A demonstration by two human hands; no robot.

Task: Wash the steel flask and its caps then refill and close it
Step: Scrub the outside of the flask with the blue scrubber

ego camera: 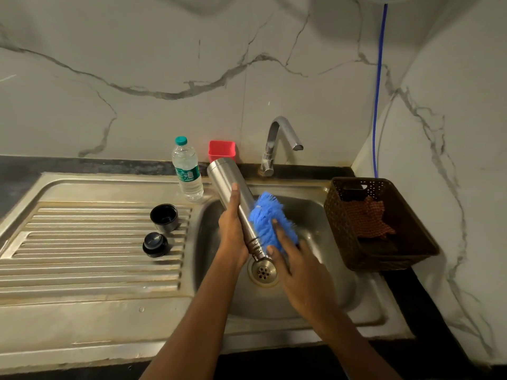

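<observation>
My left hand (232,229) grips the steel flask (230,182) around its lower body and holds it tilted over the sink basin (323,303), threaded mouth down towards the drain (264,272). My right hand (296,267) presses a shaggy blue scrubber (267,218) against the flask's right side. Two dark caps rest on the ribbed drainboard: an open cup-shaped cap (165,217) and, nearer me, a round stopper cap (155,244).
A plastic water bottle (187,171) with a teal lid stands at the back of the sink beside a red cup (221,150). The tap (279,141) shows no running water. A brown basket (384,223) holding a cloth sits right of the basin.
</observation>
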